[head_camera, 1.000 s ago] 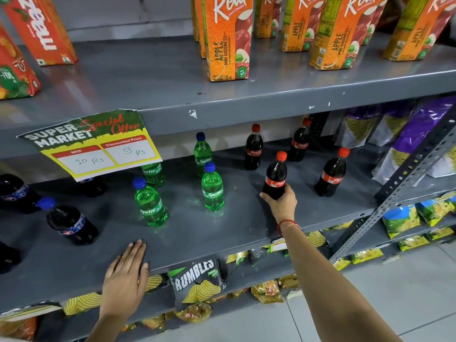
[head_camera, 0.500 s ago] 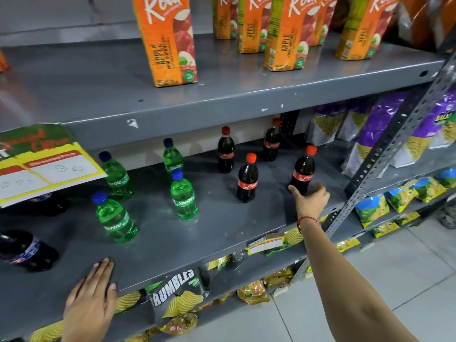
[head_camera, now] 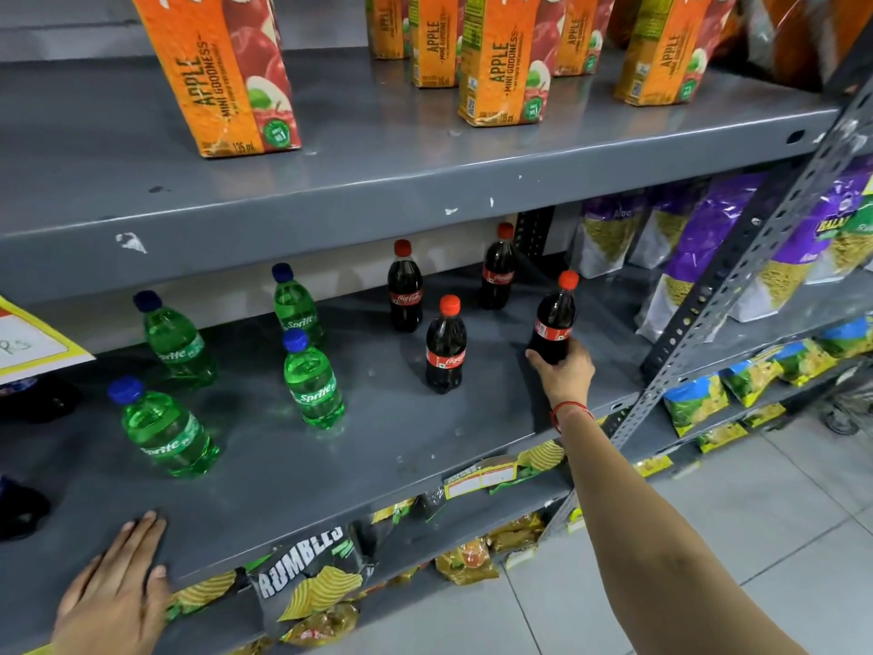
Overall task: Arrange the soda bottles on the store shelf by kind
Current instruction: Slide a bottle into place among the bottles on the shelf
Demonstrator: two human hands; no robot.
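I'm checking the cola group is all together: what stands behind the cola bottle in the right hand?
Behind the held cola bottle in the right hand stands another cola bottle, by the back wall. The hand covers the held bottle's base.

My right hand (head_camera: 564,371) grips the base of a cola bottle (head_camera: 553,321), right of three other colas; my left hand (head_camera: 111,590) lies flat on the shelf (head_camera: 378,446) edge.

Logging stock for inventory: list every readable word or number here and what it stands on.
"Sprite": green bottles
"Coca-Cola": dark bottles
"APPLE MINI GOODNESS", "135 ml": juice carton
"RUMBLES": chip bag
Price sign: handwriting cut off, unclear
Purple bags: blurred
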